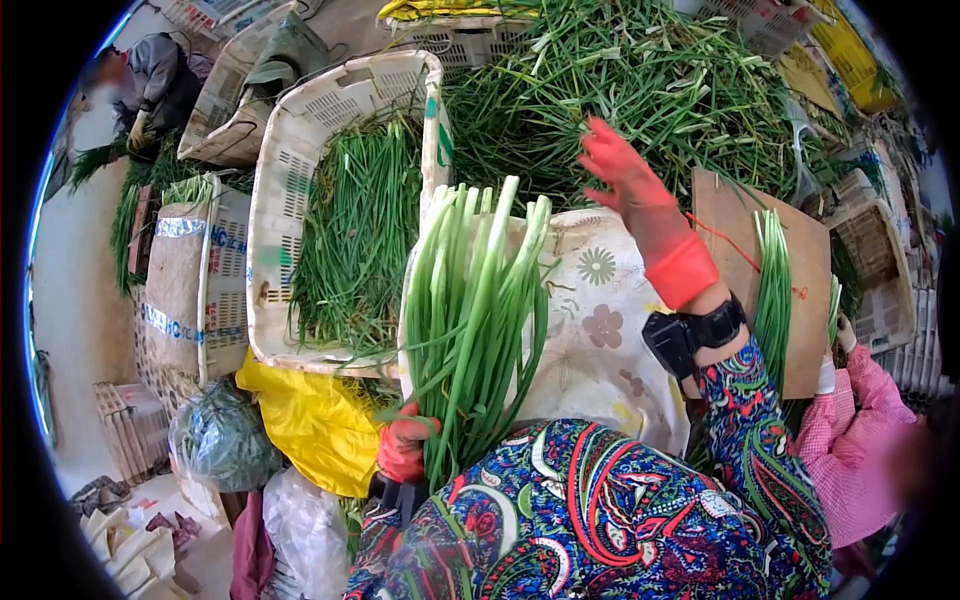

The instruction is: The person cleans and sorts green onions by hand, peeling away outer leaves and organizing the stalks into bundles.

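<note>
From where I stand, a loose heap of green stalks [640,80] takes up most of the space beyond and to the right of the white perforated plastic crate [286,200]. The crate itself has a thick layer of long green leaves [360,230] lying inside it, mostly lengthwise. Just right of the crate spreads a pale floral-printed cover [590,330], and farther right of it stands a brown board [720,240]. The bunch of long green stalks [480,320] is over the cover, close by the crate's right side, its pale ends pointing away from the worker. A crumpled yellow sheet [310,420] lies at the crate's near end, and well to the crate's right, 1 slimmer bunch [772,300] rests against the board. The worker's right hand [625,170], in a red glove, is up in the air to the right of the crate with fingers spread wide, holding nothing. The left hand [402,445], also red-gloved, is just past the crate's near right corner, closed around the lower part of the long bunch. A black strapped device [672,340] sits on the right wrist, well right of the crate.
</note>
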Action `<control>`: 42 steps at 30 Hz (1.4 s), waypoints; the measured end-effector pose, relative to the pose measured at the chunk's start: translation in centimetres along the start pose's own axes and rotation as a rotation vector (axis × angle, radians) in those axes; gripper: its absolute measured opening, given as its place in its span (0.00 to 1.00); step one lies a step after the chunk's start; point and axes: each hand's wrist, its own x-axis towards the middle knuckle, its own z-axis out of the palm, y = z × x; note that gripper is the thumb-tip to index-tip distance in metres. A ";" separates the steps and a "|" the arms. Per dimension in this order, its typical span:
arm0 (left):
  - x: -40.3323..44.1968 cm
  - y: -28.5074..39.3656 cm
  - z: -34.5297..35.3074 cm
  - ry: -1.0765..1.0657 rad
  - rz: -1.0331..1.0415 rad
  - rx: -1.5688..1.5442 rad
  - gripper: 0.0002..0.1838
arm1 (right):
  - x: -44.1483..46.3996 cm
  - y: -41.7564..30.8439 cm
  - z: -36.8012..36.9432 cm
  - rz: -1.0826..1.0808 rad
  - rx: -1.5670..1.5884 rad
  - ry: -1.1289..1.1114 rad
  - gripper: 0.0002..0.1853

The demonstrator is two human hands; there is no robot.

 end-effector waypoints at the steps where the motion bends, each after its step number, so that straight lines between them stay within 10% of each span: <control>1: -0.1 0.0 -0.3 0.025 0.029 0.076 0.35 | 0.3 3.3 -2.0 0.097 0.119 0.070 0.35; 5: 0.5 0.7 -0.7 -0.061 0.066 0.238 0.36 | -5.1 9.8 0.7 0.672 0.569 -0.557 0.48; 11: 0.9 0.9 -0.4 -0.128 0.246 0.596 0.34 | -2.0 7.2 3.5 0.260 1.033 -0.712 0.50; 21: 1.7 3.8 6.8 -0.272 0.182 0.829 0.22 | -0.5 0.2 4.9 0.211 0.712 -0.642 0.47; 29: 2.2 9.2 13.4 -0.300 0.191 0.718 0.31 | 1.1 -7.9 3.1 -0.111 0.436 -0.440 0.23; 31: 6.5 11.3 13.0 -0.675 0.617 0.837 0.41 | 0.8 -13.4 0.8 -0.368 0.366 -0.427 0.17; 33: 8.0 15.4 13.4 -0.681 0.550 0.727 0.37 | 1.1 -18.3 -1.7 -0.571 0.434 -0.300 0.14; 35: 10.0 19.5 11.1 -0.192 0.871 0.930 0.33 | 2.7 -20.6 -2.5 -0.661 0.271 -0.017 0.12; 39: 5.5 21.2 19.5 -0.234 1.555 0.936 0.25 | 1.4 -20.9 -1.5 -1.024 -0.502 0.128 0.14; 42: 2.2 19.4 26.9 -0.254 1.941 1.447 0.31 | 1.2 -19.7 1.6 -0.821 -0.058 0.055 0.13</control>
